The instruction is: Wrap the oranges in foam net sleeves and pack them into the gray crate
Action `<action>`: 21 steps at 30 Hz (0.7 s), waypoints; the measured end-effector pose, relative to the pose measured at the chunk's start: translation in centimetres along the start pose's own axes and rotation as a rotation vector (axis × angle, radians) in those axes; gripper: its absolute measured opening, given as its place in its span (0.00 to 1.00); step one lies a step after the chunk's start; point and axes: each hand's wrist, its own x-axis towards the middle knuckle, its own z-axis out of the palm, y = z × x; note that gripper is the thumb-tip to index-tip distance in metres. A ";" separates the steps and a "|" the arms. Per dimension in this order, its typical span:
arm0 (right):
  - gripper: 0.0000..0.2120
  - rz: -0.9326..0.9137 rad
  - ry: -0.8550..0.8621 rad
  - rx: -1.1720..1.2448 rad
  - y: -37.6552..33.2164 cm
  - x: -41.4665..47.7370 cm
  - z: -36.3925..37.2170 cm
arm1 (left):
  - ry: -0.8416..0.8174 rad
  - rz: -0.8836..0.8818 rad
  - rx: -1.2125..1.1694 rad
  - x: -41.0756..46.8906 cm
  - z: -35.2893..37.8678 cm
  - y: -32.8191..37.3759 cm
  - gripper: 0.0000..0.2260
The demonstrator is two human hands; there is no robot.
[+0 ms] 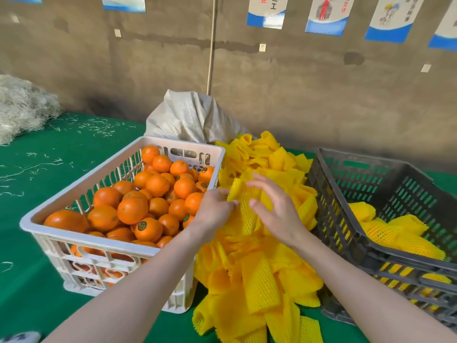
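A white crate [61, 220] on the left is piled with bare oranges [132, 210]. Between the crates lies a heap of yellow foam net sleeves [262, 280]. My left hand [215, 210] pinches the edge of one sleeve [246, 209] on top of the heap. My right hand [277, 209] hovers just right of that sleeve with its fingers spread and relaxed, touching or nearly touching it. The gray crate [341, 229] on the right holds several wrapped oranges [393, 233] in yellow netting.
A grey woven sack [188, 117] stands behind the sleeves against the brown wall. A pile of pale straw-like fibre [22, 107] lies at the far left on the green table cover [49, 154], with loose strands scattered around.
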 end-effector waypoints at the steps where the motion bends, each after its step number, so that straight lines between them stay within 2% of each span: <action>1: 0.19 0.010 0.065 -0.022 -0.3 0.8 0.3 | -0.039 0.026 0.012 -0.3 -0.4 0.0 0.06; 5: 0.14 0.046 0.131 -0.200 -1.0 3.9 3.0 | -0.088 0.127 0.017 -0.6 -2.3 0.0 0.04; 7: 0.15 0.014 0.134 -0.283 -1.6 4.9 4.6 | -0.109 0.137 0.017 0.0 -4.2 0.0 0.04; 11: 0.14 -0.113 0.126 -0.278 -3.5 6.0 6.9 | -0.162 -0.038 -0.129 2.4 -9.8 0.3 0.07; 12: 0.13 -0.122 0.103 -0.251 -4.1 6.2 7.5 | -0.141 -0.072 -0.098 3.2 -11.1 0.1 0.07; 13: 0.13 -0.123 0.077 -0.221 -4.7 6.5 7.9 | -0.114 -0.062 0.076 4.1 -12.5 -0.3 0.08; 14: 0.13 -0.123 0.050 -0.191 -5.2 6.7 8.4 | -0.126 -0.033 0.399 4.9 -13.7 -1.0 0.08; 16: 0.13 -0.127 0.002 -0.149 -5.9 7.1 9.2 | -0.313 -0.028 1.080 5.4 -15.1 -2.3 0.10; 17: 0.12 -0.131 -0.014 -0.133 -6.1 7.3 9.5 | -0.406 -0.061 1.302 5.4 -15.2 -2.9 0.12; 21: 0.11 -0.137 -0.037 -0.066 -6.1 7.3 9.9 | -0.481 -0.090 1.650 5.2 -14.3 -4.0 0.17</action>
